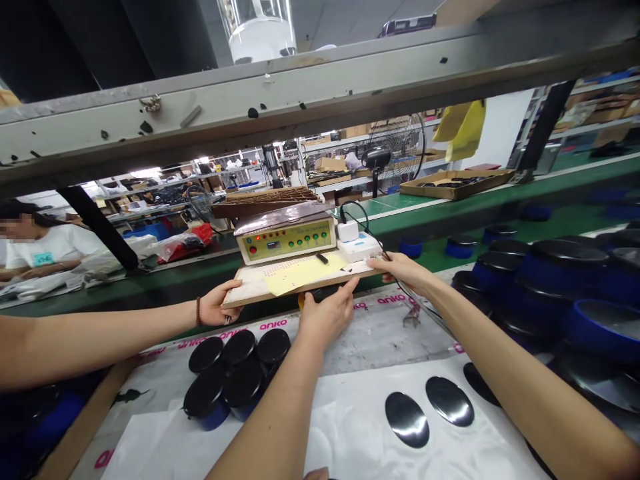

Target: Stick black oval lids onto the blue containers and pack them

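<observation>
Btw, film point(385, 333) reads "anko"; R hand point(403, 270) grips board point(250, 290) w/ ctrl box point(285, 245); can't tell if L hand point(325, 317) grips; blk discs point(407, 420) nearby.

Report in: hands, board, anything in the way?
Right hand gripping board. Left: cannot tell; bracelet hand, middle hand also at board. Board carries box. Pots stand in front.

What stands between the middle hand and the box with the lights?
The front edge of the board, then the yellow sheet with a small dark object on it, lie between the middle hand and the lit box. Nothing taller visibly blocks the way.
</observation>
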A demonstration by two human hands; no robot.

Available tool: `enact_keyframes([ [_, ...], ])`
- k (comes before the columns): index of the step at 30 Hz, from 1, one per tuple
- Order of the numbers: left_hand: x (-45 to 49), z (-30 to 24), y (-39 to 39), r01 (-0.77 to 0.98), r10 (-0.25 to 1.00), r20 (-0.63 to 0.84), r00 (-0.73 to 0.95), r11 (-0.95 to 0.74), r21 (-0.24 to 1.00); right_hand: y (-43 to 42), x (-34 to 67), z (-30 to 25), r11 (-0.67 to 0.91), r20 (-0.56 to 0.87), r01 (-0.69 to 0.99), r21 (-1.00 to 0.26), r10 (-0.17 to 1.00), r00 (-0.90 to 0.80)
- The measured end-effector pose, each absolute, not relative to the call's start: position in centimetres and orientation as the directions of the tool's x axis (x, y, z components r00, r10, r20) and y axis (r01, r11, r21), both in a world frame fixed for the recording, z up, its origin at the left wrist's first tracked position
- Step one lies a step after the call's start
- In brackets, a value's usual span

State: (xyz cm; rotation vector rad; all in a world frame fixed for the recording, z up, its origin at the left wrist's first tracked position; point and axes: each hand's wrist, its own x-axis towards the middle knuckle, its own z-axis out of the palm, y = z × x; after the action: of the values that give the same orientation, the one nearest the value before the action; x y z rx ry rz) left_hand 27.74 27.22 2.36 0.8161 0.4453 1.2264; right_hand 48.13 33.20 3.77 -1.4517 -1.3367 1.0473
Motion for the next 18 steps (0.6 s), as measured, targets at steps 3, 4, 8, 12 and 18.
enact_keyframes([
  [3, 28.0, 2.4, 26.8, -0.767, 0.948, 0.025, 0.318, 0.242, 0.594, 33.2, 48.0, 3.6, -0.026, -0.004, 0.263, -0.964, 0.997, 0.083],
  [4, 28.1, 2.4, 26.8, -0.797, 0.94, -0.008, 0.342, 0.295, 0.527, 33.3, 48.0, 3.5, -0.02, 0.003, 0.264, -0.964, 0.996, 0.085],
  [8, 28.0, 2.5, 26.6, -0.851, 0.886, -0.095, 0.453, 0.462, 0.251, 33.4, 48.0, 3.1, 0.005, 0.026, 0.263, -0.965, 0.997, 0.076],
  [12, 27.6, 2.8, 26.3, -0.856, 0.854, -0.13, 0.504, 0.514, 0.058, 33.3, 48.0, 2.8, 0.03, 0.045, 0.266, -0.963, 0.998, 0.052],
  [18, 27.8, 2.6, 26.1, -0.869, 0.861, -0.163, 0.481, 0.493, 0.043, 33.3, 47.9, 2.6, -0.004, 0.003, 0.3, -0.954, 1.0, 0.024],
])
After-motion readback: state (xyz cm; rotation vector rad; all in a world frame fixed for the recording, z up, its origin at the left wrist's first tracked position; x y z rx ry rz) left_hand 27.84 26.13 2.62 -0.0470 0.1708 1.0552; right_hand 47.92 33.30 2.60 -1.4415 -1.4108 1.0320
